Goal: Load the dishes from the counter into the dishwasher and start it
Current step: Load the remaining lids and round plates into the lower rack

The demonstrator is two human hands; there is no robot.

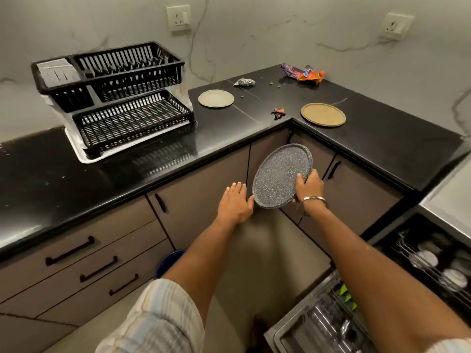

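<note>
**Speckled plate held in front of the cabinets**

A grey speckled plate (281, 175) is gripped at its rim by the right hand (308, 187), tilted, below the black counter (382, 138). Its lower edge is touched by the flat, straight-fingered left hand (235, 203). The dishwasher rack (433, 263) is seen lower right.

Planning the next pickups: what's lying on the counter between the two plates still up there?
In the head view, a small crumpled dark wrapper lies on the black counter between the pale plate and the tan plate.

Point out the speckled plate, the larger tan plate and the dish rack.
speckled plate (279, 174), head view, middle of its face
larger tan plate (323, 114), head view, its centre
dish rack (127, 72), head view, upper tier
</note>
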